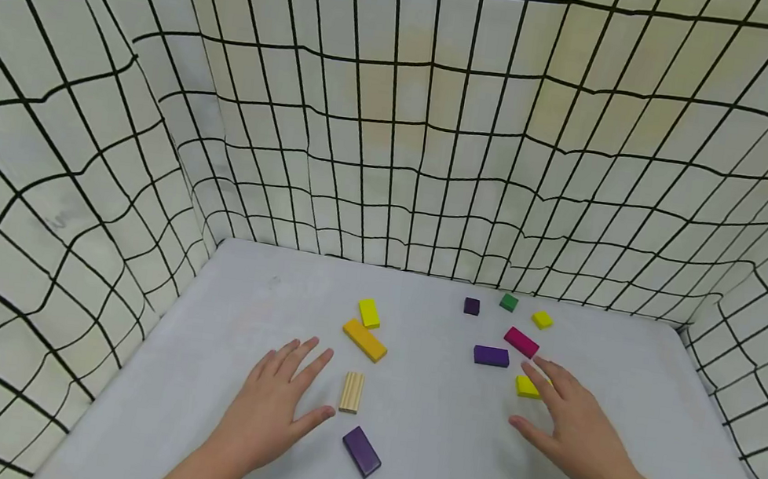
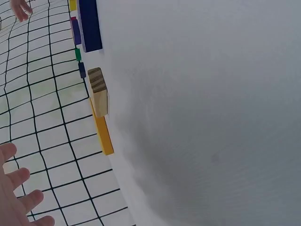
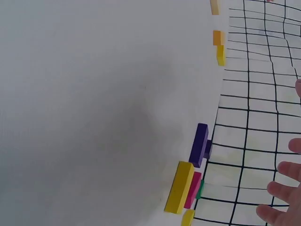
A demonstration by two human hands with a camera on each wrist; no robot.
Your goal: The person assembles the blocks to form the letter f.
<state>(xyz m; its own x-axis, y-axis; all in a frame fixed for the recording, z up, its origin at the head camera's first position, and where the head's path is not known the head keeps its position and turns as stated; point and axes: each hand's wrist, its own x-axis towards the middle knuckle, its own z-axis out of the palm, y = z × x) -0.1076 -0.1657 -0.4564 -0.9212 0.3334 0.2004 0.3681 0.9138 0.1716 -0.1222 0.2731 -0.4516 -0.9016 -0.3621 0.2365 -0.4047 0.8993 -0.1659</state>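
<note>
My left hand (image 1: 271, 407) is over the left of the white table with its fingers spread, holding nothing. Just right of its thumb lies a ridged light-wood block (image 1: 351, 392); nearer me is a purple block (image 1: 362, 452). An orange block (image 1: 364, 340) and a yellow block (image 1: 369, 313) lie end to end beyond. My right hand (image 1: 576, 429), also spread and without anything in it, hovers by a yellow block (image 1: 527, 387) that its fingers partly cover in the head view. Past those fingertips lie a magenta block (image 1: 522, 342) and a dark purple block (image 1: 491, 356).
Toward the back right sit three small blocks: a dark one (image 1: 472, 306), a green one (image 1: 508, 302) and a yellow one (image 1: 542, 319). White cloth walls with a black grid net (image 1: 425, 126) enclose the white tabletop (image 1: 431, 450) at the back and sides.
</note>
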